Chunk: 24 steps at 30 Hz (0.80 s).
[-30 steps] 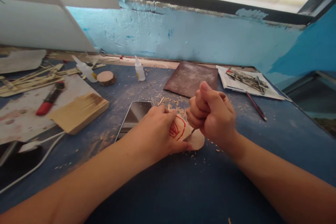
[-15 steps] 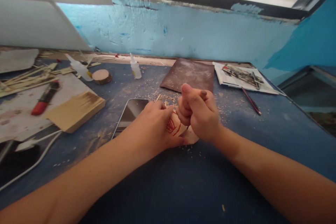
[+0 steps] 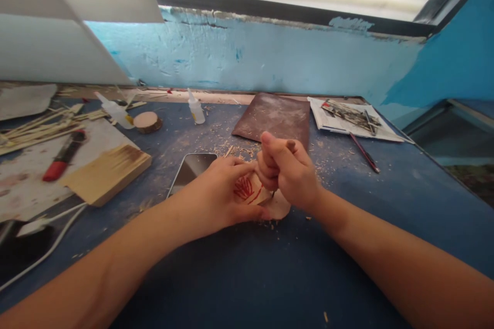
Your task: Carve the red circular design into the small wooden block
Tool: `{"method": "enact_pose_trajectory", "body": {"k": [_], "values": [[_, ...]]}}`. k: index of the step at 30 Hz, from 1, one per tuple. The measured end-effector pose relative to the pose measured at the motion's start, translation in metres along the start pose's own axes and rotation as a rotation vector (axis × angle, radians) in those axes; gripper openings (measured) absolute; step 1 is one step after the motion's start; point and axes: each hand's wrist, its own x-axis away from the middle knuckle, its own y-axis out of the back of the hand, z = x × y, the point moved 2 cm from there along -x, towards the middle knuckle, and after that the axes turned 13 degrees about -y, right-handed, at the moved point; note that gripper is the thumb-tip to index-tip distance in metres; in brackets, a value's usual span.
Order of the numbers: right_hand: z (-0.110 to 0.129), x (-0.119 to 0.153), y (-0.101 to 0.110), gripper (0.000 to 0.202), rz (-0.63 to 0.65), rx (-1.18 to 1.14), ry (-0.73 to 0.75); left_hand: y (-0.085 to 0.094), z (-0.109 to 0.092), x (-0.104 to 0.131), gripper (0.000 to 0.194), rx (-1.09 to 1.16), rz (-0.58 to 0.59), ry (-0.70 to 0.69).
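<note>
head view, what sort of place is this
Likely a woodcarving or craft bench: shavings litter the blue tabletop, a wooden block lies at left, and the right hand holds a thin tool at a red-marked piece.

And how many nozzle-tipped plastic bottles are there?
2: a tilted bottle just left of the round wood slice, and an upright bottle to the slice's right. Others could be hidden.

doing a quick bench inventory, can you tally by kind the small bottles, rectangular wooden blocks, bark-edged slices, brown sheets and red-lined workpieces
Small bottles: 2
Rectangular wooden blocks: 1
Bark-edged slices: 1
Brown sheets: 1
Red-lined workpieces: 1
Total: 6
</note>
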Motion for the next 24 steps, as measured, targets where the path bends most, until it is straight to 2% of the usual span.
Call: {"method": "enact_pose_trajectory", "body": {"k": [3,9,13,17,20,24], "values": [[0.004,0.000,0.004,0.063,0.001,-0.058,-0.053,0.005,-0.001,0.001,0.056,0.040,0.047,0.066],[0.019,0.005,0.000,0.066,0.078,0.000,-0.082,0.007,-0.006,0.001,0.061,0.019,0.042,0.162],[0.045,0.011,-0.006,0.070,0.012,0.049,-0.004,0.005,-0.009,0.000,0.077,0.013,0.035,0.218],[0.060,0.014,-0.008,0.071,-0.061,0.072,0.045,0.003,-0.004,-0.001,0.092,0.011,0.005,0.203],[0.052,0.012,-0.009,0.070,-0.087,0.039,0.040,0.000,0.000,-0.002,0.088,0.019,-0.012,0.177],[0.027,0.004,-0.010,0.068,-0.099,-0.026,0.059,-0.002,0.002,-0.002,0.075,0.039,-0.025,0.164]]}}
